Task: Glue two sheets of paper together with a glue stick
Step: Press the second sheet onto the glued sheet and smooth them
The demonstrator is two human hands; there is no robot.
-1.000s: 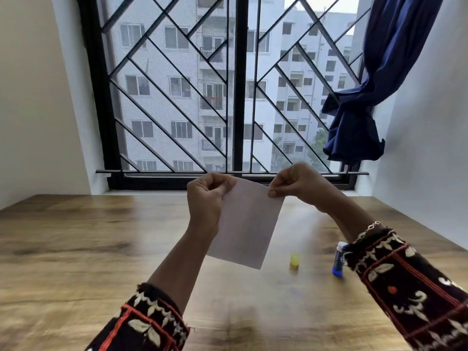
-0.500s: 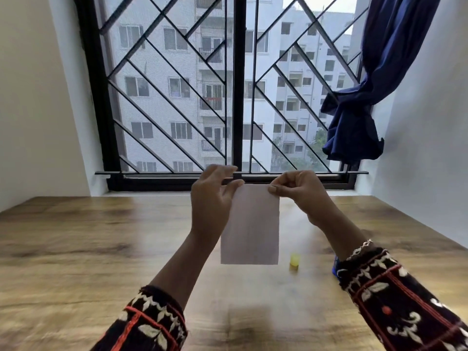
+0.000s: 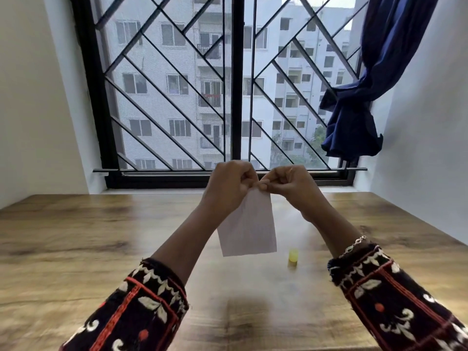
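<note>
A white sheet of paper hangs upright above the wooden table, held by its top edge. My left hand pinches the top left corner and my right hand pinches the top right, the two hands almost touching. Whether it is one sheet or two pressed together cannot be told. A small yellow glue-stick cap stands on the table just right of the paper's lower edge. The glue stick's body is hidden behind my right sleeve.
A barred window runs along the table's far edge, with a blue curtain tied at the right. White walls close in on both sides.
My hands have drawn together at the paper's top edge, so the sheet looks narrower. The blue glue stick seen a second ago is now covered by my right sleeve.
</note>
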